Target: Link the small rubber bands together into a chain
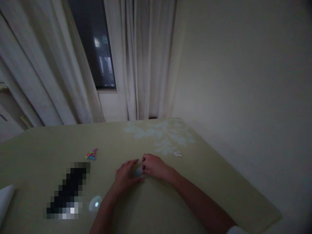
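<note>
"Resting where is the clear piece (138, 171) found?"

"On the table (156, 208), between six and seven o'clock from the view's centre, between the left hand (124, 175) and the right hand (155, 165)."

"Which way is it pointed?"

"That cannot be told. Much of it is covered by fingers, and its long axis cannot be made out."

"How are the hands posed?"

"The left is curved round its nine o'clock side, back up, fingers aimed at two o'clock. The right is held at its three o'clock side, fingers bent, tips turned to nine; its forearm (200, 203) is slanted in from between four and five."

"And the grip?"

"The left thumb and fingers are spread around the piece; the right fingertips are gathered at its edge. Whether it is pinched by either cannot be told."

"Anything near?"

"Beads (91, 155) are seen towards ten o'clock, white bits (177, 154) towards two."
</note>
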Motion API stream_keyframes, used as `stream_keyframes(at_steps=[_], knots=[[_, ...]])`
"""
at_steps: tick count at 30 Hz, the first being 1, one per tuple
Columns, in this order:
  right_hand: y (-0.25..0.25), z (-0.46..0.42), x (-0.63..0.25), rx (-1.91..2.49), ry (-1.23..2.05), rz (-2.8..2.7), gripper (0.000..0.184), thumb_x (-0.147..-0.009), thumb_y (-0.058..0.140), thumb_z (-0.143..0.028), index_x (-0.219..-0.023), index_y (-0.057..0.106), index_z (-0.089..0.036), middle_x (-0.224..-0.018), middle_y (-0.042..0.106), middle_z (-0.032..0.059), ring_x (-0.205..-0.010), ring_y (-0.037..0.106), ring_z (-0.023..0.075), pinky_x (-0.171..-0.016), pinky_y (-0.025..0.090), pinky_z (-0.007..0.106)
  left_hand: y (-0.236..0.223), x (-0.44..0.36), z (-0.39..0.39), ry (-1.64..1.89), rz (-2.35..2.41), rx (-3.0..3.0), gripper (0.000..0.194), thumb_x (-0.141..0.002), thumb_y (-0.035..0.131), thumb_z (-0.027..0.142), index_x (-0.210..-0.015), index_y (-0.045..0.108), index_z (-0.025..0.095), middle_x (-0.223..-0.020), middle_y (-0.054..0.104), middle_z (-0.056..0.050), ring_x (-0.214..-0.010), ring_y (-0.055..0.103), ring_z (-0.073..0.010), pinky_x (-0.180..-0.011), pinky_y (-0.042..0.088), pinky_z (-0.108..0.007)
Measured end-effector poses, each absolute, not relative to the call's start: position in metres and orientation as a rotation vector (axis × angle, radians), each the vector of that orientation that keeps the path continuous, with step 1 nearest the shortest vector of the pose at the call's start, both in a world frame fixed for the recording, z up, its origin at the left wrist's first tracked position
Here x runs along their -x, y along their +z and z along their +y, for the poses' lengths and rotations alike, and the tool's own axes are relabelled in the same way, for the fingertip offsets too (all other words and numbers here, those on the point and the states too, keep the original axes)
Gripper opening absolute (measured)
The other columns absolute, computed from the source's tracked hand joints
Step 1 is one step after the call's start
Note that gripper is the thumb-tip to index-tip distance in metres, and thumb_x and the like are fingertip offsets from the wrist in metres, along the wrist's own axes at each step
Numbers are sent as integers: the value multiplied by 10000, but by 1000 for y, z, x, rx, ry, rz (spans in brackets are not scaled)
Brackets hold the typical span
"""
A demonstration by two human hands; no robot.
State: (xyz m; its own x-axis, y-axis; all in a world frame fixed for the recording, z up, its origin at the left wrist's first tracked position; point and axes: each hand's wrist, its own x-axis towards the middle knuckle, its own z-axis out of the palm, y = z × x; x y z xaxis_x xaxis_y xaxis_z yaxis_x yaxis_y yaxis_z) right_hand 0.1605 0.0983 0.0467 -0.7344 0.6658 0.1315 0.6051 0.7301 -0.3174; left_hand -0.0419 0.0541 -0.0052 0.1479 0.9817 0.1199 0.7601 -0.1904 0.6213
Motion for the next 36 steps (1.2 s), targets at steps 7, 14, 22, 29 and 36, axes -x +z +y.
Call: stream_keyframes(at_steps=[7,14,22,29,36], knots=[[52,95,-177,924,581,-2616,127,-926,697,-136,-916,801,-208,-1037,692,45,-949,641,173,-830,476,266,-7,44,56,659,1668,-2028,740,-727,797,349,-1427,600,214,-1431,649,-152,-1338,569,-366,-1102,414,-504],[41,88,-250,1221,636,-2254,122,-868,741,-107,-937,787,-196,-1053,660,50,-840,631,148,-799,491,274,-4,32,49,653,1783,-2107,853,-737,804,369,-1526,503,248,-1554,538,-163,-1402,486,-407,-1064,411,-558],[18,73,-271,1313,749,-2244,86,-792,845,-178,-829,770,-197,-947,645,27,-824,610,163,-725,445,260,-27,-25,23,691,1479,-2594,470,-916,570,97,-1298,710,331,-1313,747,-78,-1228,635,-297,-1064,366,-473],[22,61,-262,1365,609,-2336,42,-818,753,-146,-817,726,-179,-941,649,45,-844,596,181,-706,425,263,-19,-30,8,712,1612,-2597,374,-925,525,50,-1069,769,294,-1105,789,-59,-1087,682,-283,-1044,324,-471],[11,72,-255,1323,745,-2141,148,-831,816,-199,-968,761,-194,-1038,645,39,-893,623,164,-820,472,268,-21,-32,8,612,1617,-2727,334,-925,493,34,-979,743,248,-1045,768,-78,-1013,664,-266,-983,390,-424]])
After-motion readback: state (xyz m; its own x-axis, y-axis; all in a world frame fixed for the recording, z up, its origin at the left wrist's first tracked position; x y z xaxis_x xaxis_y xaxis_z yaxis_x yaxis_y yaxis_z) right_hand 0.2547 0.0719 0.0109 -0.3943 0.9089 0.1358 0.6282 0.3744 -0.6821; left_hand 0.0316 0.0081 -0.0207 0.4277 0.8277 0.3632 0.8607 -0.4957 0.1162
